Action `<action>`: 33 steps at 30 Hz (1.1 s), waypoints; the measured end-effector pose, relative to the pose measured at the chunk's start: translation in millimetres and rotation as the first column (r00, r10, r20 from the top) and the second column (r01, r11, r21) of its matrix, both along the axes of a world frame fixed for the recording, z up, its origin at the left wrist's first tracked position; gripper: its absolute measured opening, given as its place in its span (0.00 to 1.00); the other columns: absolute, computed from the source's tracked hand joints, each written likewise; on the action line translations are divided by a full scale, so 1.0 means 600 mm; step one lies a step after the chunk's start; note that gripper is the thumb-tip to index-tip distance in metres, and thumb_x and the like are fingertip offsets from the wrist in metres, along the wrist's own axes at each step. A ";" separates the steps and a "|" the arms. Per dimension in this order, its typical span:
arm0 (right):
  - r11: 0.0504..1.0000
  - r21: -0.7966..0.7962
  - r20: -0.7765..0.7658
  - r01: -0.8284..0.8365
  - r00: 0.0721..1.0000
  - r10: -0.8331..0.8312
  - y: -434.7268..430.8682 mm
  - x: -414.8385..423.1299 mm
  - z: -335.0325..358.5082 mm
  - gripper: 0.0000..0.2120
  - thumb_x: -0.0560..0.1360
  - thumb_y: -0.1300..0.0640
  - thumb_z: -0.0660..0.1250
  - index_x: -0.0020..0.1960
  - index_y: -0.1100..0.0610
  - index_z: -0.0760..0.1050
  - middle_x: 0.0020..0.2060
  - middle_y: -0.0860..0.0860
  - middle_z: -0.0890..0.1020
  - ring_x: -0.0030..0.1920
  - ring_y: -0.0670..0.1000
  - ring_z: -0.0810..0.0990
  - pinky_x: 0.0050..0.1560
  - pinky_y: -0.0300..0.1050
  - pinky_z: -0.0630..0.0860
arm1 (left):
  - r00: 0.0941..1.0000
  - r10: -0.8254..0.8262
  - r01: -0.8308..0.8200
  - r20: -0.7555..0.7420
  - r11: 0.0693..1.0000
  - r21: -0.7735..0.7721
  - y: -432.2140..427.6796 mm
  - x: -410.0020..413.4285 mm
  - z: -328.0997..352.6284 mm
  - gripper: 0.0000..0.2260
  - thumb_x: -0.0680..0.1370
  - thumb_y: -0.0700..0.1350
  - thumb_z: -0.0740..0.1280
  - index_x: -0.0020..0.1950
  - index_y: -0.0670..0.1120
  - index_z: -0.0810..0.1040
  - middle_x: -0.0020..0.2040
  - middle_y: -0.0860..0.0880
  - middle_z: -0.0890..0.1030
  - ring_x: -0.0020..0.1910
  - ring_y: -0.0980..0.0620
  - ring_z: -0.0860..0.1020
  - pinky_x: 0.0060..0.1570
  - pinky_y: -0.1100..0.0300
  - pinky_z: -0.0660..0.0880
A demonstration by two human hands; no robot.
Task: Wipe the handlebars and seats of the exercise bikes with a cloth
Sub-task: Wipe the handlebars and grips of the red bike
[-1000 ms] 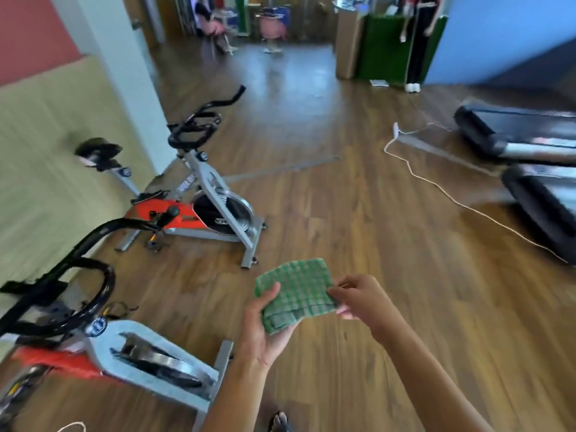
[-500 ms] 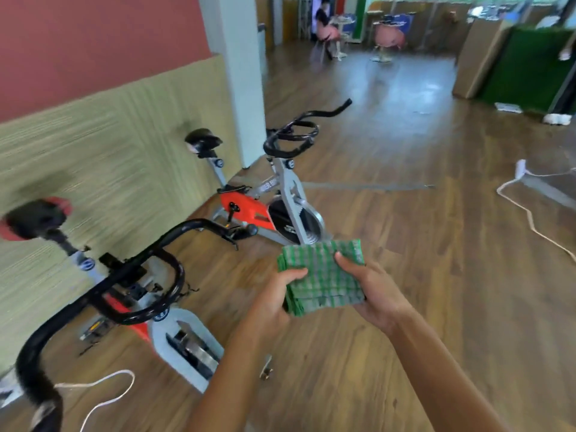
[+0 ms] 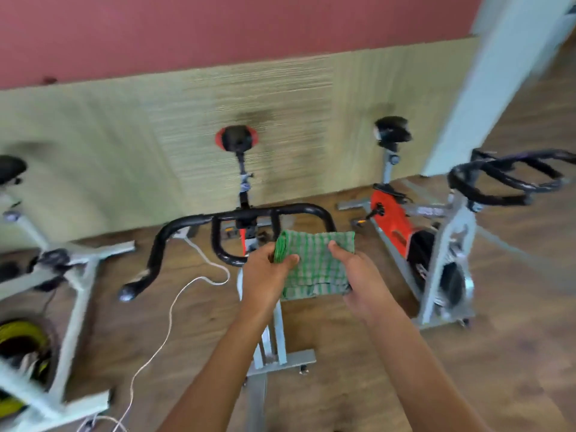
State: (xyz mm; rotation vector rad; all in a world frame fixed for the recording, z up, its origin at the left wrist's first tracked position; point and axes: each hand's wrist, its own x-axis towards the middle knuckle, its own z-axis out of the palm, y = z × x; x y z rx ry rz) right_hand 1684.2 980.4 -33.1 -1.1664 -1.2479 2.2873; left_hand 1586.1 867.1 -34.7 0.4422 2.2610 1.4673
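A folded green checked cloth (image 3: 314, 266) is held in front of me by both hands. My left hand (image 3: 266, 275) grips its left folded edge, thumb on top. My right hand (image 3: 361, 285) holds its right side, thumb on top and fingers underneath. Just beyond the cloth are the black handlebars (image 3: 249, 213) of the middle exercise bike, whose black and red seat (image 3: 237, 138) is by the wall. A second bike on the right has black handlebars (image 3: 505, 179) and a black seat (image 3: 392, 132). A third bike's seat (image 3: 11, 168) shows at the far left.
A white cable (image 3: 174, 304) trails across the wooden floor left of the middle bike. The bikes' grey frames (image 3: 268, 344) and floor feet stand close together. A pale pillar (image 3: 486, 88) rises at the right. The striped wall panel (image 3: 156, 135) lies behind the seats.
My view has swung left to face the bikes and the wall. The middle bike's handlebars are now right in front of the cloth. Both hands keep hold of the cloth.
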 end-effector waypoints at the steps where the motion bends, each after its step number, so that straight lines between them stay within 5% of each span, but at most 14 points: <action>1: 0.999 -0.017 0.007 -0.038 0.999 0.038 0.001 -0.021 -0.009 0.13 0.80 0.51 0.67 0.60 0.57 0.80 0.53 0.55 0.86 0.52 0.57 0.85 0.55 0.56 0.81 | 0.995 0.066 -0.070 -0.073 0.996 -0.056 -0.005 -0.004 0.002 0.02 0.74 0.45 0.74 0.45 0.50 0.82 0.40 0.52 0.84 0.42 0.50 0.83 0.47 0.51 0.79; 5: 0.938 -0.065 -0.070 -0.340 0.939 0.336 -0.054 -0.099 -0.052 0.33 0.66 0.37 0.77 0.65 0.52 0.78 0.62 0.52 0.82 0.63 0.55 0.79 0.68 0.58 0.72 | 0.941 0.243 -0.290 -0.235 0.937 -0.195 -0.039 -0.013 0.017 0.10 0.75 0.46 0.72 0.55 0.49 0.81 0.46 0.50 0.84 0.47 0.48 0.82 0.44 0.57 0.75; 7: 0.889 -0.156 -0.180 -0.430 0.898 0.402 -0.094 -0.123 -0.027 0.24 0.71 0.36 0.72 0.58 0.53 0.82 0.54 0.52 0.86 0.58 0.53 0.83 0.63 0.52 0.76 | 0.936 0.221 -0.290 -0.274 0.926 -0.241 -0.051 -0.016 0.018 0.11 0.76 0.44 0.70 0.59 0.50 0.81 0.50 0.48 0.84 0.51 0.46 0.82 0.46 0.57 0.74; 9: 0.916 -0.204 -0.105 -0.346 0.938 0.331 0.011 -0.120 -0.066 0.21 0.72 0.31 0.68 0.49 0.47 0.82 0.45 0.45 0.86 0.52 0.53 0.84 0.57 0.44 0.76 | 0.937 0.229 -0.299 -0.265 0.917 -0.265 -0.075 -0.029 0.015 0.10 0.80 0.45 0.65 0.60 0.50 0.81 0.52 0.47 0.84 0.53 0.45 0.81 0.50 0.55 0.74; 10: 0.952 -0.089 -0.070 -0.292 0.956 0.286 0.086 -0.152 -0.140 0.21 0.71 0.27 0.64 0.45 0.44 0.79 0.42 0.40 0.83 0.51 0.56 0.84 0.54 0.42 0.76 | 0.936 0.233 -0.304 -0.264 0.914 -0.268 -0.090 -0.039 0.014 0.10 0.81 0.45 0.63 0.59 0.50 0.81 0.52 0.46 0.84 0.54 0.44 0.81 0.51 0.54 0.74; 12: 0.865 0.274 0.025 -0.421 0.902 0.431 0.233 -0.221 -0.301 0.15 0.73 0.31 0.59 0.46 0.40 0.75 0.41 0.36 0.79 0.52 0.56 0.84 0.53 0.50 0.77 | 0.921 0.289 -0.348 -0.261 0.912 -0.216 -0.133 -0.063 0.015 0.11 0.81 0.44 0.61 0.56 0.48 0.83 0.49 0.45 0.85 0.51 0.45 0.81 0.50 0.54 0.75; 13: 0.884 0.204 -0.009 -0.421 0.902 0.432 0.229 -0.267 -0.331 0.10 0.75 0.38 0.60 0.48 0.41 0.76 0.41 0.37 0.79 0.52 0.52 0.84 0.54 0.57 0.78 | 0.904 0.335 -0.387 -0.266 0.906 -0.172 -0.156 -0.075 0.017 0.11 0.80 0.42 0.61 0.52 0.46 0.84 0.46 0.44 0.85 0.48 0.44 0.81 0.48 0.53 0.76; 15: 0.916 -0.056 0.022 -0.397 0.917 0.399 0.005 -0.299 -0.281 0.09 0.81 0.48 0.62 0.55 0.52 0.76 0.40 0.46 0.82 0.55 0.56 0.83 0.51 0.57 0.77 | 0.830 0.452 -0.513 -0.328 0.848 -0.130 -0.204 -0.108 0.016 0.10 0.77 0.39 0.60 0.43 0.44 0.81 0.41 0.40 0.83 0.40 0.42 0.79 0.42 0.50 0.77; 16: 0.826 -0.252 0.002 -0.505 0.853 0.522 -0.166 -0.283 -0.179 0.11 0.82 0.50 0.61 0.57 0.57 0.75 0.41 0.52 0.82 0.54 0.59 0.83 0.48 0.56 0.77 | 0.780 0.512 -0.584 -0.359 0.802 -0.125 -0.227 -0.128 0.009 0.10 0.77 0.40 0.60 0.41 0.46 0.80 0.41 0.40 0.83 0.39 0.43 0.78 0.42 0.49 0.77; 18: 0.726 -0.414 0.045 -0.550 0.784 0.619 -0.256 -0.298 -0.115 0.12 0.83 0.50 0.60 0.57 0.59 0.73 0.46 0.58 0.79 0.49 0.59 0.81 0.44 0.56 0.74 | 0.717 0.586 -0.667 -0.377 0.734 -0.127 -0.267 -0.170 -0.005 0.12 0.77 0.43 0.60 0.48 0.45 0.83 0.47 0.43 0.83 0.48 0.43 0.79 0.50 0.47 0.77; 20: 0.656 -0.563 0.026 -0.502 0.783 0.621 -0.292 -0.329 -0.100 0.14 0.83 0.50 0.58 0.58 0.60 0.72 0.52 0.61 0.77 0.48 0.59 0.79 0.48 0.58 0.74 | 0.732 0.617 -0.673 -0.288 0.720 -0.170 -0.294 -0.201 -0.014 0.13 0.79 0.44 0.59 0.55 0.45 0.82 0.52 0.45 0.82 0.50 0.47 0.79 0.51 0.51 0.77; 23: 0.616 -0.589 0.056 -0.522 0.735 0.676 -0.313 -0.361 -0.096 0.18 0.84 0.51 0.54 0.53 0.64 0.75 0.50 0.61 0.79 0.45 0.59 0.79 0.54 0.57 0.73 | 0.799 0.598 -0.589 -0.064 0.757 -0.281 -0.300 -0.230 -0.018 0.14 0.84 0.48 0.56 0.53 0.42 0.78 0.44 0.47 0.79 0.37 0.55 0.75 0.34 0.65 0.69; 29: 0.641 -0.614 0.125 -0.461 0.745 0.655 -0.340 -0.442 -0.086 0.22 0.84 0.48 0.51 0.48 0.61 0.76 0.43 0.59 0.81 0.44 0.59 0.80 0.51 0.59 0.74 | 0.830 0.509 -0.418 0.228 0.838 -0.352 -0.294 -0.274 -0.043 0.17 0.83 0.45 0.57 0.61 0.34 0.77 0.61 0.35 0.78 0.56 0.42 0.77 0.52 0.56 0.69; 33: 0.707 -0.565 0.221 -0.425 0.748 0.626 -0.340 -0.476 -0.096 0.20 0.84 0.51 0.50 0.39 0.59 0.70 0.26 0.56 0.76 0.29 0.54 0.77 0.39 0.54 0.74 | 0.789 0.542 -0.454 0.289 0.832 -0.318 -0.294 -0.279 -0.062 0.13 0.80 0.39 0.57 0.52 0.33 0.80 0.45 0.40 0.78 0.46 0.48 0.73 0.47 0.57 0.68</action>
